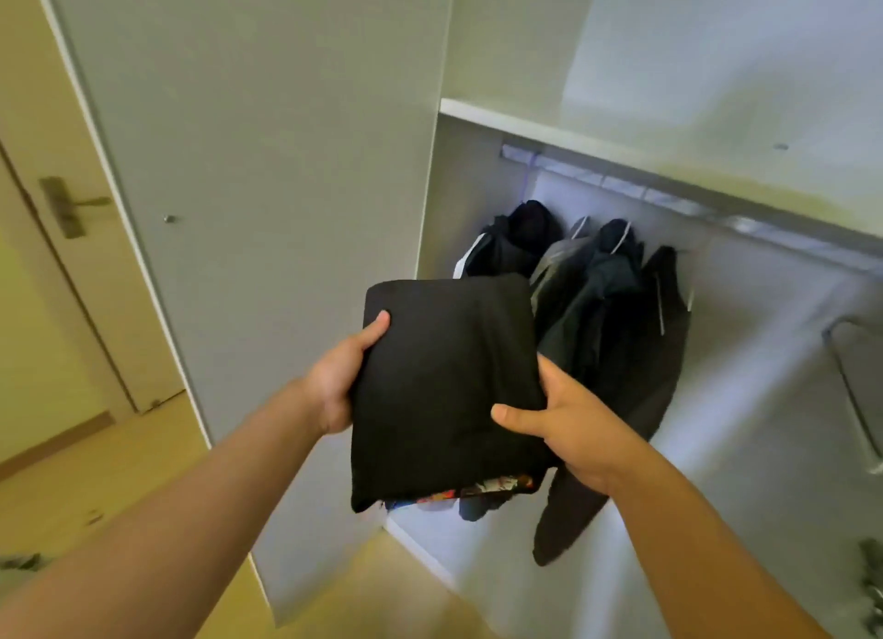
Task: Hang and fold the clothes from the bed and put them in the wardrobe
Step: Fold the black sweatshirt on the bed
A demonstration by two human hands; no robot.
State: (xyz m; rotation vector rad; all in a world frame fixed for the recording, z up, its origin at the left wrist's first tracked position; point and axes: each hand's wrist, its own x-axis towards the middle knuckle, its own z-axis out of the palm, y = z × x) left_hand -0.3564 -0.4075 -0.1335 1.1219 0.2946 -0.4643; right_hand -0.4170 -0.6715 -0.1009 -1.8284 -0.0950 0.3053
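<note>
The step in hand looks like the putting-away one: a folded black garment (444,390), with a strip of colourful print showing at its lower edge, is held up in front of the open wardrobe (482,55) by both hands. The left hand (337,380) grips its left edge, thumb lying on top and the fingers hidden beneath; the right hand (561,418) grips the right lower side the same way, thumb pressed on the fabric, fingers curled under. The bundle sits in the air, between the person and the hanging space, not yet resting on anything. To finish, it likely needs a flat place inside, either the shelf (525,125) above the rail (669,199) or the wardrobe floor (430,543), and it must be kept level so the folds do not slip apart. In the way of a low placement hang several dark clothes (616,313) on hangers, just behind and beside the bundle; they reach far down and would brush it. The wardrobe door (248,161) stands open on the left, and farther left a room door with a lever handle (67,206) is shut.
</note>
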